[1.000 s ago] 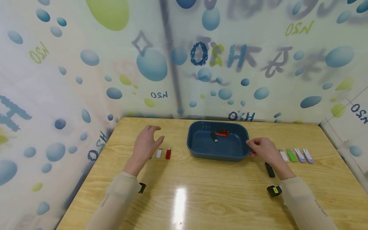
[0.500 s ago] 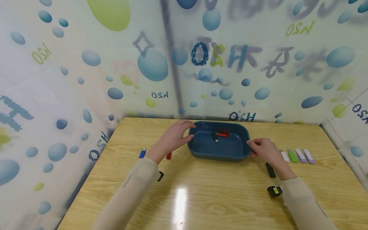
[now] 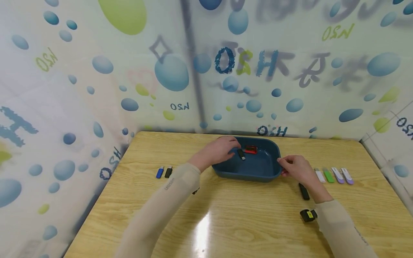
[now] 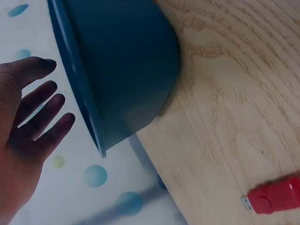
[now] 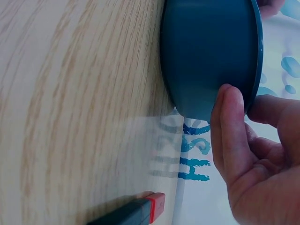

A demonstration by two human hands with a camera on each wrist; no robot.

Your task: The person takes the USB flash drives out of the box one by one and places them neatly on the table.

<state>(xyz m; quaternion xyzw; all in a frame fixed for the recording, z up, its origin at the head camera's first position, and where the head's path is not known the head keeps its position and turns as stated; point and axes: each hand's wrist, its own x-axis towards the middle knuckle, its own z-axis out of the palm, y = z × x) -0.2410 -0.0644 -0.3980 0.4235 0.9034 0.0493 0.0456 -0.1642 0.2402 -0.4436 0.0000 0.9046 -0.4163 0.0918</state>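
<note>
My left hand (image 3: 221, 150) hovers over the left side of a dark blue plastic basin (image 3: 248, 175). In the left wrist view its fingers (image 4: 56, 129) are spread beside the basin's rim and hold nothing. Inside the basin lie a black USB stick (image 3: 241, 154) and a red USB stick (image 3: 250, 149). At the basin's right end my right hand (image 3: 295, 167) pinches the rim, thumb on one side and fingers (image 5: 230, 126) against the outer wall.
Left of the basin lie a blue USB stick (image 3: 160, 172) and a black one (image 3: 169, 172); the left wrist view shows a red one (image 4: 276, 194). To the right are a black stick (image 3: 304, 191), a green one (image 3: 328, 175) and several white ones. A patterned wall borders the table (image 3: 245, 215).
My left hand has moved right, from above the left-hand USB sticks to over the basin. The right hand has stayed on the basin's rim, and the basin is in the same place.
</note>
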